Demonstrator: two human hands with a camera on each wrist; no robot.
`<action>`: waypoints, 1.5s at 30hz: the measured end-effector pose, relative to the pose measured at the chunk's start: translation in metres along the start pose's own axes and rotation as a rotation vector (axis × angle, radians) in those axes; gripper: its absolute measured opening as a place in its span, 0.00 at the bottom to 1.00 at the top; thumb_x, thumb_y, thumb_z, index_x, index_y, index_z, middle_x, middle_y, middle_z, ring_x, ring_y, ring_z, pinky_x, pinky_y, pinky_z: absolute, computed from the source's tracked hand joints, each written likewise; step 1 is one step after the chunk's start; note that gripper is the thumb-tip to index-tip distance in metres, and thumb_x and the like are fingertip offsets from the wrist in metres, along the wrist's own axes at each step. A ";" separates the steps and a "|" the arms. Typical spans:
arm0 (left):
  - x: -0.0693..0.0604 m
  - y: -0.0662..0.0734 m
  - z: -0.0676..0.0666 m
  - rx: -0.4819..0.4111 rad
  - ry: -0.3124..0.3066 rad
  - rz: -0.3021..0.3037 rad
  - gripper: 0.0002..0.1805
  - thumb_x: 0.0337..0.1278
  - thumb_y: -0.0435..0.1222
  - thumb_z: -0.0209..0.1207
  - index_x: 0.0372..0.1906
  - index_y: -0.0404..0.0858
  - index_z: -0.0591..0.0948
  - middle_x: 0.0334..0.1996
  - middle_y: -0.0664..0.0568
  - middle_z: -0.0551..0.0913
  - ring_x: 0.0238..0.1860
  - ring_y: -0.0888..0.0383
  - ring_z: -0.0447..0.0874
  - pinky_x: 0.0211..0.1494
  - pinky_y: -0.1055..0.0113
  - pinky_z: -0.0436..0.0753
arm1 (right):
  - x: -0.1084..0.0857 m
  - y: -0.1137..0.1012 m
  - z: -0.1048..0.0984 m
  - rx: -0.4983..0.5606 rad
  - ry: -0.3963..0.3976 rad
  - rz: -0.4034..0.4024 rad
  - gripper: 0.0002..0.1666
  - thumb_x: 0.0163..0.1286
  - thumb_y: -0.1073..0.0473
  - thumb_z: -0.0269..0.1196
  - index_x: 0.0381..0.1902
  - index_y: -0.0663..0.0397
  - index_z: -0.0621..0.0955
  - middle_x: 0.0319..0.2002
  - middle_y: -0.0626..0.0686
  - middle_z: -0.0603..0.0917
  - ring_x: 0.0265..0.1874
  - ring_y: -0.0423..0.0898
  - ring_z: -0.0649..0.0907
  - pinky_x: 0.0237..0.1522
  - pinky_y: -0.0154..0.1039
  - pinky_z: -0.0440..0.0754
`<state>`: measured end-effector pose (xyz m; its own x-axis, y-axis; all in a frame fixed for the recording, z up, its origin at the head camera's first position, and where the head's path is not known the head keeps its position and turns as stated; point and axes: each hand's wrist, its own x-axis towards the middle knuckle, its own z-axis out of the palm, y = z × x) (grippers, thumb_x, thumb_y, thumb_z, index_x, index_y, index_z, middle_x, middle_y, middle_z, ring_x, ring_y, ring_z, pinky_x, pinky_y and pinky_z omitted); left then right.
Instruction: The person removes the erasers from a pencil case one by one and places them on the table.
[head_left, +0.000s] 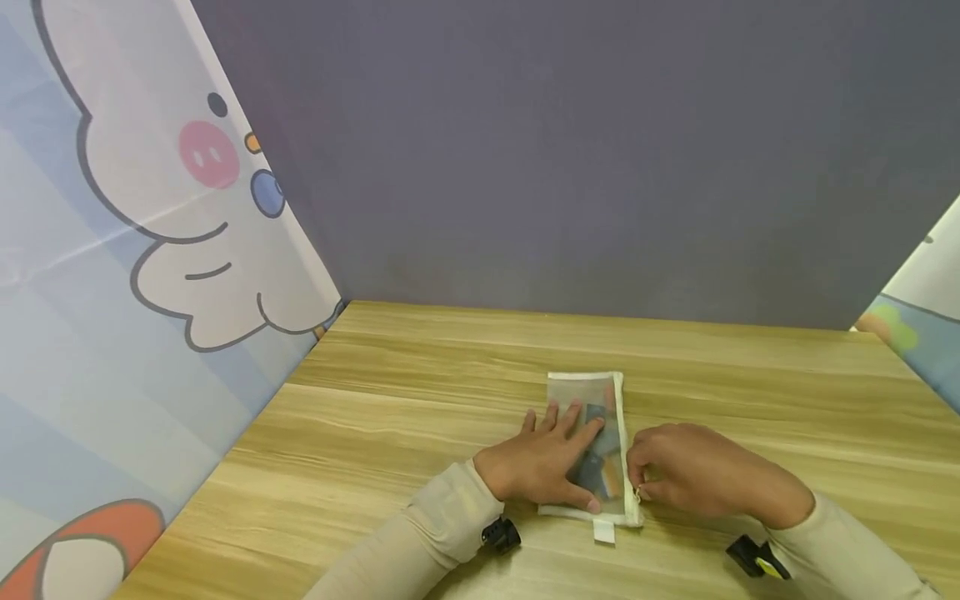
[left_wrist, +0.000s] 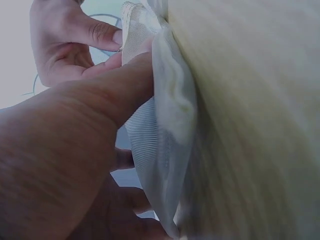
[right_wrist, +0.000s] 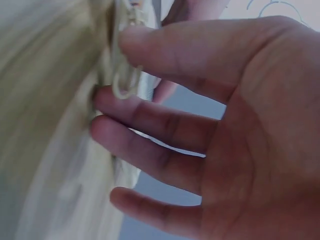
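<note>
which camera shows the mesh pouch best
The head view, since it shows most of the mesh pouch from above, though the left hand covers part. The left wrist view catches it close and nearly edge-on; the right wrist view shows only a blurred sliver beside the right hand.

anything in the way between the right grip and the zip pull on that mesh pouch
Nothing visible: the right grip pinches the zip pull at the right edge of the pouch. The left grip rests spread on the mesh, left of that edge.
</note>
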<state>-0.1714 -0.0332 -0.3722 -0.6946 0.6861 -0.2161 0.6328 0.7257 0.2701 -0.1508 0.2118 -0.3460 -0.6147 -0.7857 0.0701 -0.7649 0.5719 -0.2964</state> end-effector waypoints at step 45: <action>0.005 0.001 0.001 0.022 0.003 -0.022 0.57 0.56 0.67 0.59 0.82 0.54 0.43 0.81 0.44 0.38 0.78 0.38 0.37 0.75 0.38 0.47 | -0.003 0.036 0.006 0.318 0.009 0.133 0.08 0.69 0.48 0.67 0.29 0.34 0.81 0.25 0.35 0.78 0.22 0.32 0.73 0.23 0.32 0.73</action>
<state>-0.1735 -0.0294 -0.3743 -0.7098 0.6696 -0.2187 0.6244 0.7418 0.2448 -0.1754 0.2339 -0.3624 -0.7074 -0.7066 0.0190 -0.5809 0.5659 -0.5851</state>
